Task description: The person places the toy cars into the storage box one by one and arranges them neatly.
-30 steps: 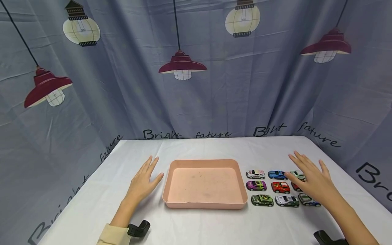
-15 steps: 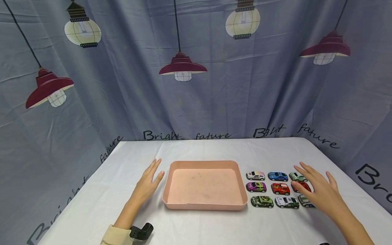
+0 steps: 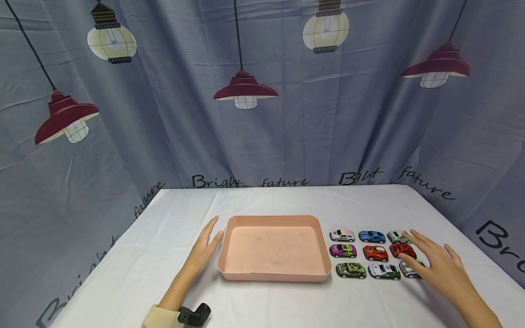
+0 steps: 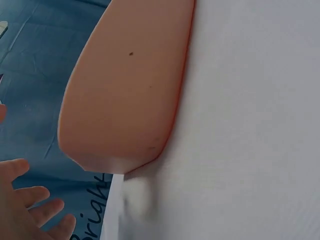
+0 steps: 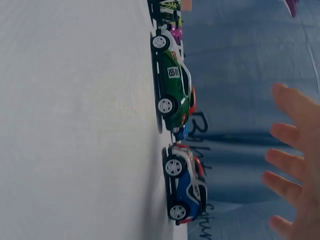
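Observation:
A shallow pink rectangular tray point(image 3: 275, 276) rests on the white table, its side wall point(image 4: 122, 100) filling much of the left wrist view. Just off its left side is my left hand point(image 3: 200, 255), fingers extended and holding nothing. To the right of the tray, several toy cars stand in rows, among them a blue car point(image 3: 372, 236), a purple car point(image 3: 343, 250) and a green camouflage car point(image 3: 351, 270). My right hand point(image 3: 440, 269) hovers at the right end of the rows with spread fingers, nearest a dark red car point(image 3: 402, 249) and partly covering a car point(image 3: 408, 269) in the front row.
A grey-blue curtain point(image 3: 270, 136) printed with lamps and lettering hangs behind and beside the white table point(image 3: 287, 303). A black wrist strap point(image 3: 194, 315) sits on the left forearm, by a beige sleeve point(image 3: 162, 317).
My right hand has come down and toward the near right, uncovering more of the rear cars. The left hand has drifted slightly right, closer to the tray. The cars and tray stay put.

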### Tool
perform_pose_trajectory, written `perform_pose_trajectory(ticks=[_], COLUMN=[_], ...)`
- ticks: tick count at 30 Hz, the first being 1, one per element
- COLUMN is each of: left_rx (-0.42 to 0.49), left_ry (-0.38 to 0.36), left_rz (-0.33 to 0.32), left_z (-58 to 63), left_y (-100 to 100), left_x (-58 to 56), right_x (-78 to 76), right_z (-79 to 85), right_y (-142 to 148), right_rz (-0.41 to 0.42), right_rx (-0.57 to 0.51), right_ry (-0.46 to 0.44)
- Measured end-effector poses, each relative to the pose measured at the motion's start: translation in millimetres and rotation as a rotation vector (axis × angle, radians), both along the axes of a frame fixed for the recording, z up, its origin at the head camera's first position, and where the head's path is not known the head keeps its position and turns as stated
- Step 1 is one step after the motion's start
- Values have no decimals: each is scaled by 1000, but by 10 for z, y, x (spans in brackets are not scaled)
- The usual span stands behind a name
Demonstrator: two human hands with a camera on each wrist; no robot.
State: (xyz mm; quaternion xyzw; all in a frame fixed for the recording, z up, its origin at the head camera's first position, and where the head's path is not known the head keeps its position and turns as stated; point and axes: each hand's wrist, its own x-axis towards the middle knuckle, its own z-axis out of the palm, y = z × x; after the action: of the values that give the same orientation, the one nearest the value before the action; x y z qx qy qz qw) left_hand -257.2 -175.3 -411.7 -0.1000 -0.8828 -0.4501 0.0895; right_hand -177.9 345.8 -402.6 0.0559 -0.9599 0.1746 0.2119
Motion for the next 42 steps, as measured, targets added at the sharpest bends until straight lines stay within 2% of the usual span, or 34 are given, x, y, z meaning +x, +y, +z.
perform_pose_trajectory(ticks=[7, 10, 18, 22, 27, 39, 42], left_rx=[127, 144, 168, 188, 197, 202, 208], left_ry=[-46, -76, -148, -173, -203, -220, -206], left_rz=[-39, -34, -22, -20, -55, -136, -143], left_z=[-71, -112, -195, -211, -250, -296, -306], left_y=[43, 56, 77, 77, 71, 78, 88], left_x=[-5, -7, -9, 1, 0, 17, 18], right_x=[27, 20, 17, 8, -1, -2, -39], right_z=[-38, -72, -173, -176, -178, -238, -263], right_y=[76, 121, 236, 267, 289, 301, 333], right_rz=[1, 11, 46, 29, 18, 22, 5], right_rx=[-45, -60, -72, -59, -62, -80, -79], right_ry=[-93, -132, -134, -217, -295, -324, -373])
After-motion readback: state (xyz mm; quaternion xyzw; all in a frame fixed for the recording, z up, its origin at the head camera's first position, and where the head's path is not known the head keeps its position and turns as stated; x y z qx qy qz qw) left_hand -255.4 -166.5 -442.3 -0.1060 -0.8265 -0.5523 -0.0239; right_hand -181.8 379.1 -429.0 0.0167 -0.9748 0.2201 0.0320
